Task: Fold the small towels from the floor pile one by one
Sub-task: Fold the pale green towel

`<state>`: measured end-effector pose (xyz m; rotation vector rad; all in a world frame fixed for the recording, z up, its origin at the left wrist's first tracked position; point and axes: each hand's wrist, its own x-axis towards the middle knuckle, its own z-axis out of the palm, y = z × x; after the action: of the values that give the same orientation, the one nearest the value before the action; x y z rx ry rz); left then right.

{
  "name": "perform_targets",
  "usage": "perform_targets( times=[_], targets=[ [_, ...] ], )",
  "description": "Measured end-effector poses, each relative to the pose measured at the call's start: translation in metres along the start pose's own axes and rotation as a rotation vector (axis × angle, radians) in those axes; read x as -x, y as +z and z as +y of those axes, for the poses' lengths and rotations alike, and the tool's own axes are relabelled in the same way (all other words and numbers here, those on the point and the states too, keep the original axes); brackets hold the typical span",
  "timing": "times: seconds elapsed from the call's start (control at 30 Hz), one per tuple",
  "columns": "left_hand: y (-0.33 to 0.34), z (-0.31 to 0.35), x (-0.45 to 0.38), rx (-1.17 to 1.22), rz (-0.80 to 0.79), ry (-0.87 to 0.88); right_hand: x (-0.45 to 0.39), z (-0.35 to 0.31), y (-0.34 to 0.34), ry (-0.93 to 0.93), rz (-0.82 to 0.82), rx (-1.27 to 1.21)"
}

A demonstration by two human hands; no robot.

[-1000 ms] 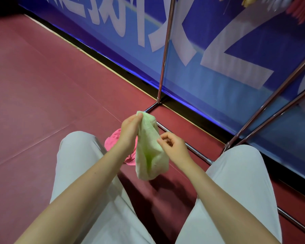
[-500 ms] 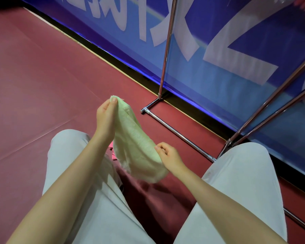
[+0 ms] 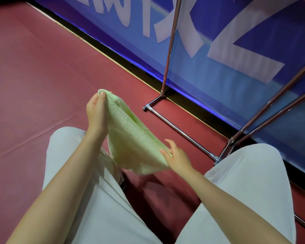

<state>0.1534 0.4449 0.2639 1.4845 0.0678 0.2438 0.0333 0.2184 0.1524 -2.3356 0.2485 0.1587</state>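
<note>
One green towel [image 3: 130, 138] is in view, held up above the floor [image 3: 33, 76]. Two hands are on it: the left hand [image 3: 97, 111] pinches its upper corner, and the right hand [image 3: 176, 155] holds its lower corner. Two knees in light trousers [image 3: 245, 182] show. One chrome rack [image 3: 180, 132] stands on the floor's far edge, with three upright or slanted poles and one base bar visible. One blue banner [image 3: 218, 41] runs behind it.

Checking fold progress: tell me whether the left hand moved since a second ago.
Yes. The left hand carried the green towel corner leftward, away from the metal rack base.
</note>
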Motion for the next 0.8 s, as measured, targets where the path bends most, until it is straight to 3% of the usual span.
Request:
perform_targets(
  times=[0.33, 0.67, 0.73, 0.8],
  targets=[
    [0.004, 0.004, 0.002, -0.061, 0.01, 0.039, -0.01, 0.01, -0.012, 0.054, 0.205, -0.092],
    [0.006, 0.002, 0.003, -0.063, -0.004, 0.045, -0.018, 0.02, -0.018, 0.011, 0.374, 0.21],
    [0.007, 0.002, 0.004, -0.066, -0.004, 0.046, -0.02, 0.024, -0.02, 0.024, 0.319, 0.212],
    [0.006, 0.002, 0.003, -0.062, -0.002, 0.043, -0.023, 0.026, -0.022, 0.119, 0.214, 0.05]
  ],
)
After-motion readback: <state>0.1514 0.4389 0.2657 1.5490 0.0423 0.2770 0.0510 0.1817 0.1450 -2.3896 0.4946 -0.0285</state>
